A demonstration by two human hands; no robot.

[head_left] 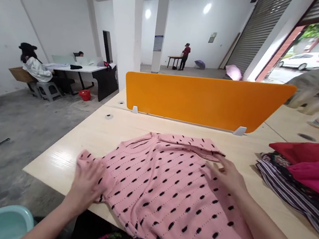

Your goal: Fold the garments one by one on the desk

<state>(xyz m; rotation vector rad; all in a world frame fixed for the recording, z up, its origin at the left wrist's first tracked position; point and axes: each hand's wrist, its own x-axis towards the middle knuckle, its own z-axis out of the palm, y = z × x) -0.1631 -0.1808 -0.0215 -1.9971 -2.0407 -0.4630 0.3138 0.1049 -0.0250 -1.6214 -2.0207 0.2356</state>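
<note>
I see the sweater (pixel 166 189) spread flat on the tabletop (pixel 59 160), filling the lower centre of the frame. It is pink knit with black dashes. Its long axis runs on a diagonal: the neck end lies toward the upper centre, just short of the orange divider (pixel 207 101), and the hem end runs off toward the lower right, over the near edge of the tabletop.

My left hand (pixel 87 183) sits at the left of centre, low in the frame. Its fingers are curled over the bunched left sleeve, and it appears to grip that fabric, though the fingertips are hidden beneath the knit, so I cannot confirm how firmly.

My right hand (pixel 228 174) sits right of centre, laid palm down with fingers extended toward the upper left. It presses on the sweater near a folded-over flap at the shoulder and closes on nothing.

The relation that matters: the garment's body lies between the two hands. The left hand holds the sleeve at the sweater's outer left margin; the right hand rests well inside its upper right part. The folded flap lies just beyond the right fingertips, so the right hand is the nearer to it.

A pile of clothes (pixel 304 179) lies at the right edge, apart from the sweater. A pale blue chair (pixel 0 223) shows at lower left.
</note>
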